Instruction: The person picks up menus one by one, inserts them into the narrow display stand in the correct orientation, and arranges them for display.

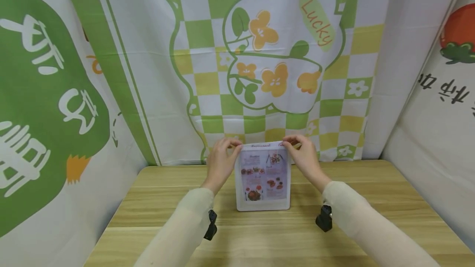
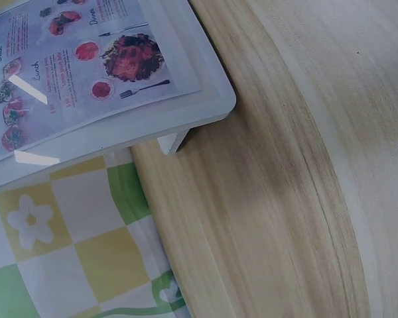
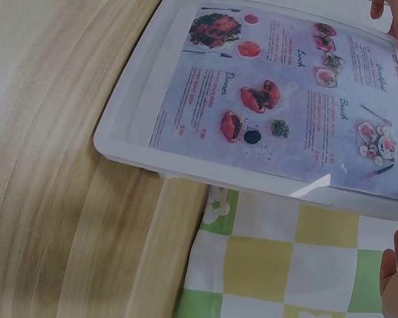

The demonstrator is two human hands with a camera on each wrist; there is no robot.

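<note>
A white-rimmed menu stand (image 1: 263,206) stands upright on the wooden table. Inside it sits a menu sheet (image 1: 264,176) with food pictures and text, its top strip rising above the rim. My left hand (image 1: 221,162) pinches the sheet's top left corner between thumb and fingers. At the top right corner my right hand (image 1: 305,160) pinches it likewise. Whether fingertips also touch the rim, I cannot tell. The left wrist view shows a small white foot (image 2: 172,141) behind the stand; no left fingers appear there. Some right-hand fingers (image 3: 390,268) show at the right wrist view's edge.
The wooden table (image 1: 167,226) runs back to a hanging cloth (image 1: 208,81) with green and yellow checks, close behind the stand. Printed cloth also hangs at the left and right. Black wrist devices (image 1: 324,218) sit below both forearms.
</note>
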